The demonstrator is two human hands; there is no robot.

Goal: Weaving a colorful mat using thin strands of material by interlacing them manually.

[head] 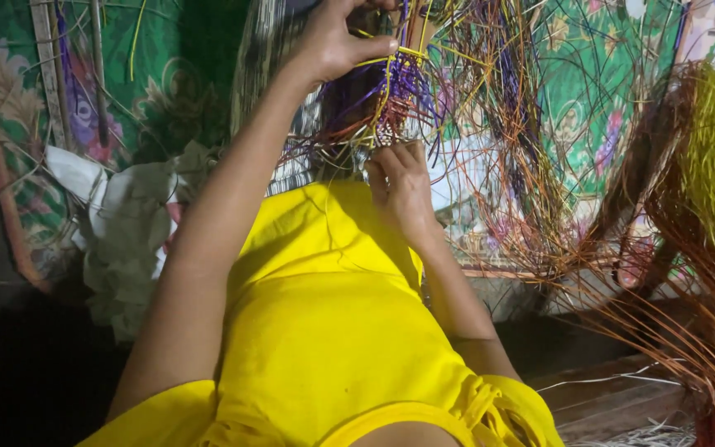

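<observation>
The left hand (337, 37) reaches up on a long, nearly straight arm toward 12 o'clock, fingertips pinching yellow strands (378, 60). The right hand (403, 182), forearm bent, curls closed on the woven piece (386, 124) just at 1 o'clock of the yellow garment (324, 331). A bundle of orange and yellow strips (697, 248) hangs at 3 o'clock.

Floor covered by a green floral mat (622, 74), visible upper left and upper right of frame. Crumpled pale cloth (126, 223) lies on it at left. Bundled orange and yellow-green strands (705, 207) at right edge
</observation>
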